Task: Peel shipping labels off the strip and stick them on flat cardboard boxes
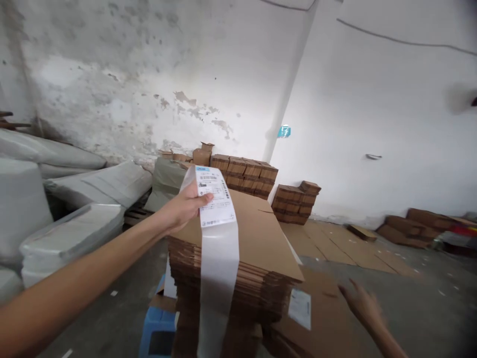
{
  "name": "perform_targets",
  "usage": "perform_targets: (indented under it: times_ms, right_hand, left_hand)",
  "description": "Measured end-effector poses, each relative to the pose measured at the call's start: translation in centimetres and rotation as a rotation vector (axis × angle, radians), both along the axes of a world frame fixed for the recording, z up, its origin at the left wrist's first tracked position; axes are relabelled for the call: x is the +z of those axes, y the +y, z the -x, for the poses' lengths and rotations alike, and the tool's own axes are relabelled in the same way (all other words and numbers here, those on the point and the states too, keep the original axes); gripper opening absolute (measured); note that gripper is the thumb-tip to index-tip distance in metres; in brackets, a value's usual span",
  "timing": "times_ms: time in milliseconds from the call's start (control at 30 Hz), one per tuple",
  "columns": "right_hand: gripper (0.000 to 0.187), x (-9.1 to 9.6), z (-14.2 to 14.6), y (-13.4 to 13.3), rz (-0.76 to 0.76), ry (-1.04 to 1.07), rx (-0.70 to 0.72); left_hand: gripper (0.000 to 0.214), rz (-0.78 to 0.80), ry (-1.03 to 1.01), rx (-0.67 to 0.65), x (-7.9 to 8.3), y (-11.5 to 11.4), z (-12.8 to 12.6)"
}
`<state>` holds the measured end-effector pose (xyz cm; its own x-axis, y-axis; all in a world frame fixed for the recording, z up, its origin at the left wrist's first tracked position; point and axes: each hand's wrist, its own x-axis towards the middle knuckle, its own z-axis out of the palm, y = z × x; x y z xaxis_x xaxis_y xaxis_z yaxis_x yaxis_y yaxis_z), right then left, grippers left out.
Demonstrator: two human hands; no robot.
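My left hand point(188, 206) is closed on a strip of shipping labels point(218, 209), thumb on the printed face. A printed label shows near the top, and the blank whitish strip hangs down past the front of a stack of flattened cardboard boxes point(268, 238). Off to the right, my right hand point(363, 303) is slightly blurred, fingers stretched out and holding nothing. It is beside a lower cardboard piece point(324, 318) that bears a white label point(300, 308).
A blue plastic stool point(158, 328) stands by the stack's lower left. White wrapped bundles point(70, 233) fill the left side. Bundled cardboard stacks point(246, 174) line the wall, with another pile point(296, 201) to their right. Flat cardboard sheets point(335, 243) cover part of the floor.
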<state>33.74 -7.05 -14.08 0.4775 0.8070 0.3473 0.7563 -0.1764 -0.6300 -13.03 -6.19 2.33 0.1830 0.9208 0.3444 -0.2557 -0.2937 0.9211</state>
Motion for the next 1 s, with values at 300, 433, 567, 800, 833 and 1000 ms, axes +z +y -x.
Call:
perform_targets:
  times_ms: [300, 433, 567, 800, 833, 1000]
  right_hand:
    - [0.032, 18.1, 27.3, 0.6, -0.260, 0.146, 1.143]
    - [0.020, 17.5, 29.5, -1.3, -0.416, -0.122, 1.034]
    - [0.006, 19.3, 28.1, -2.5, -0.569, -0.255, 1.047]
    - [0.029, 19.0, 24.0, 5.6, -0.331, -0.057, 0.734]
    - [0.028, 17.8, 24.1, 6.4, -0.210, -0.145, 0.711]
    - [0.066, 13.5, 24.9, 5.8, -0.038, -0.400, 0.748]
  left_hand:
    - [0.022, -0.005, 0.384, -0.174, -0.2, -1.4, -0.2]
    - [0.033, 0.324, -0.012, -0.181, 0.7, -2.4, 0.0]
    - [0.027, 0.369, -0.146, 0.107, 0.6, 0.2, 2.4]
    - [0.024, 0.364, -0.127, 0.301, -2.3, 2.5, 8.5]
    - [0.020, 0.369, -0.045, 0.256, -2.7, 2.1, 8.4]
    - [0.039, 0.295, 0.387, 0.223, -3.4, 1.3, 6.9]
